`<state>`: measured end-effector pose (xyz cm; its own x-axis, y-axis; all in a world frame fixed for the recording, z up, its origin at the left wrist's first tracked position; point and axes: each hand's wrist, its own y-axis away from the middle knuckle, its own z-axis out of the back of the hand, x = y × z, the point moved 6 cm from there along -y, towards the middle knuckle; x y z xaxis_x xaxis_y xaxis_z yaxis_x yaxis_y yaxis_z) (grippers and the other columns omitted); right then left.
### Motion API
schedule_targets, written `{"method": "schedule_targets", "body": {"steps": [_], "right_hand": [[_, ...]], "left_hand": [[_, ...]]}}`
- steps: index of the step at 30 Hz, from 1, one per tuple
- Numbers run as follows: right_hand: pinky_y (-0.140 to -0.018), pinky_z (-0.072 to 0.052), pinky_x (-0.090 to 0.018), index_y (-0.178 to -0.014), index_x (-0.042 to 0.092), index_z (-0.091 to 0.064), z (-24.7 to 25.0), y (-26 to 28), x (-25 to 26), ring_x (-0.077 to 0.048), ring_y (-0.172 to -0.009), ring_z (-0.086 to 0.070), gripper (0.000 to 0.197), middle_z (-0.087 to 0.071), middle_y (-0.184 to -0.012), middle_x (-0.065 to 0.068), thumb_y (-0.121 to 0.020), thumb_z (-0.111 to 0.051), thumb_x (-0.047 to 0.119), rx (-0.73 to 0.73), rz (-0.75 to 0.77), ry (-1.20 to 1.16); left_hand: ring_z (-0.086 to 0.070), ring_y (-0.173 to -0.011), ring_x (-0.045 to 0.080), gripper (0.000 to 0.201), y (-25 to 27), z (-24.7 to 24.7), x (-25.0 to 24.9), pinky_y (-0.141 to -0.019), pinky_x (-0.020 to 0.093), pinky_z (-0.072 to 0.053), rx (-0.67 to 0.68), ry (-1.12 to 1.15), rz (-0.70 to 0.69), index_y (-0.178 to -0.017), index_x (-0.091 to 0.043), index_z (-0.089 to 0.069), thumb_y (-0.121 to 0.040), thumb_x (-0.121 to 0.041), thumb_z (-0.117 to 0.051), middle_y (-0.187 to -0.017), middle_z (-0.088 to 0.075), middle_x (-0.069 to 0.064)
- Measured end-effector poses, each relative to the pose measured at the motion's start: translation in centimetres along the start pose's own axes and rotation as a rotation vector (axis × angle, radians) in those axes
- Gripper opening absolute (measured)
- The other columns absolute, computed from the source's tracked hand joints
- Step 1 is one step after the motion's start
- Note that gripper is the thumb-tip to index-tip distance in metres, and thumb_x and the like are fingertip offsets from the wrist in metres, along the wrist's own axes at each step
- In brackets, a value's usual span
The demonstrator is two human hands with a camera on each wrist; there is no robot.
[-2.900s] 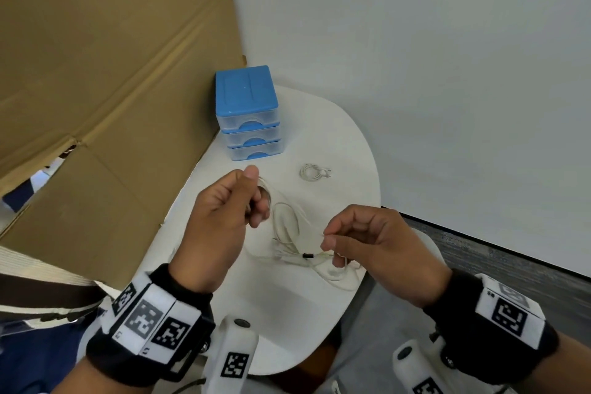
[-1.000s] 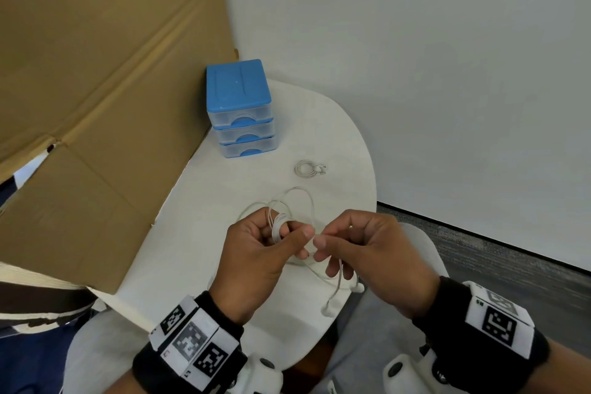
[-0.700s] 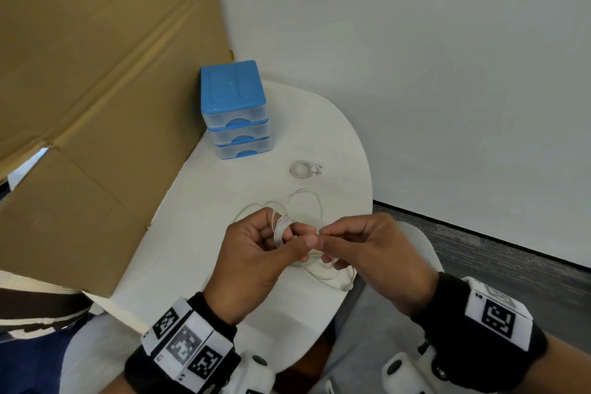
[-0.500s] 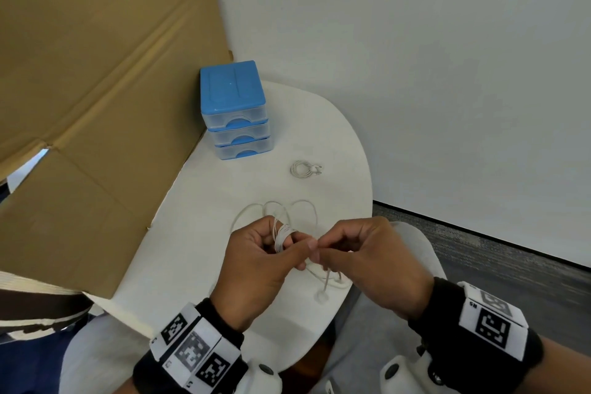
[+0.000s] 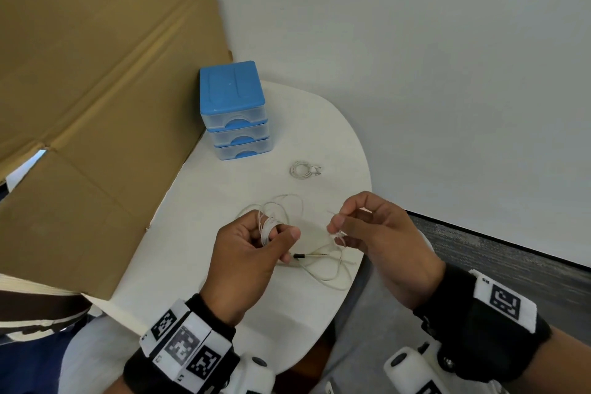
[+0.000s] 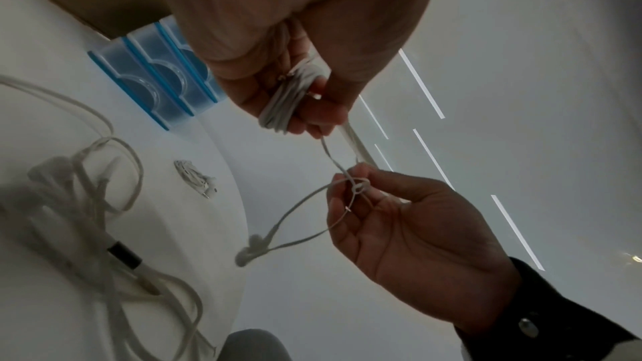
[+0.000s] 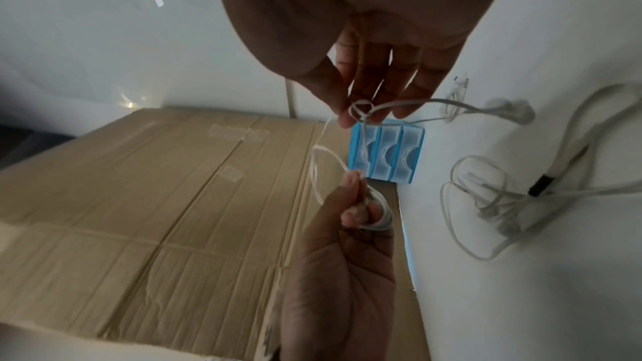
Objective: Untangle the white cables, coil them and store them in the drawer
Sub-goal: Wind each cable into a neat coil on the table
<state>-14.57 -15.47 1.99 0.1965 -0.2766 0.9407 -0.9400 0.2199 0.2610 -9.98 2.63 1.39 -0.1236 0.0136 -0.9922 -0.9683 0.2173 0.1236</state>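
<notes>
Large cardboard sheet (image 5: 96,89) standing at 9 to 11 o'clock, wall behind at 12 to 3. White rounded table (image 5: 198,265) in the middle, long axis running from 6 toward 12 o'clock. Blue drawer unit (image 5: 232,109) at the table's 12 o'clock end – three clear drawers stacked, all pushed in, fronts facing 6 o'clock.

Left hand (image 5: 249,261) at 7 o'clock of the table's centre, fingers curled around a tight white coil of earphone cable (image 5: 268,229) wound several turns round a finger. Right hand (image 5: 377,243) at 4 o'clock, thumb and forefinger pinching the same cable at a small loose knot (image 6: 359,184), other fingers relaxed. Thin strand stretched between the two hands, running roughly 9 to 3 o'clock; two earbuds (image 6: 250,250) dangling below the knot.

Loose tangle of white cables (image 5: 323,265) lying on the table under and between the hands – black-collared jack plug (image 5: 308,255) pointing toward 3 o'clock.

Small coiled cable (image 5: 303,169) flat on the table at 1 o'clock, well apart from the hands, near the drawers, its connector end toward 3 o'clock
</notes>
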Motion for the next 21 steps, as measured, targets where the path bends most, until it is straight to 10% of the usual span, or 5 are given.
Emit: {"method": "schedule_targets", "body": {"steps": [7,14,21], "right_hand": [[-0.073,-0.044,-0.031,-0.086,0.014,-0.063,1.6,-1.0,2.9,-0.025,-0.077,-0.053,0.022,-0.06,-0.067,-0.006,-0.066,-0.068,0.006,-0.017,0.073,-0.008],[-0.056,-0.045,-0.021,-0.083,0.018,-0.066,3.6,-2.1,3.3,-0.012,-0.052,-0.053,0.016,-0.061,-0.057,-0.001,-0.082,-0.069,0.003,-0.091,0.241,0.7],[-0.093,-0.046,-0.036,-0.059,0.013,-0.068,2.9,-2.1,3.0,-0.012,-0.111,-0.065,0.031,-0.076,-0.103,-0.006,-0.089,-0.06,0.01,0.07,-0.026,0.124]], "left_hand": [[-0.053,-0.06,0.021,0.027,-1.6,3.0,0.3,-0.068,0.027,-0.051,-0.171,-0.068,-0.019,-0.065,-0.002,-0.052,-0.08,-0.005,-0.074,-0.053,-0.053,0.006],[-0.049,-0.055,0.019,0.032,-1.6,2.8,0.1,-0.06,0.026,-0.048,-0.158,-0.113,-0.054,-0.065,0.003,-0.049,-0.08,-0.006,-0.076,-0.054,-0.052,0.01],[-0.046,-0.05,0.014,0.028,-1.2,2.3,0.1,-0.051,0.016,-0.045,-0.14,-0.168,-0.062,-0.064,0.002,-0.052,-0.08,-0.003,-0.074,-0.057,-0.054,0.011]]}}
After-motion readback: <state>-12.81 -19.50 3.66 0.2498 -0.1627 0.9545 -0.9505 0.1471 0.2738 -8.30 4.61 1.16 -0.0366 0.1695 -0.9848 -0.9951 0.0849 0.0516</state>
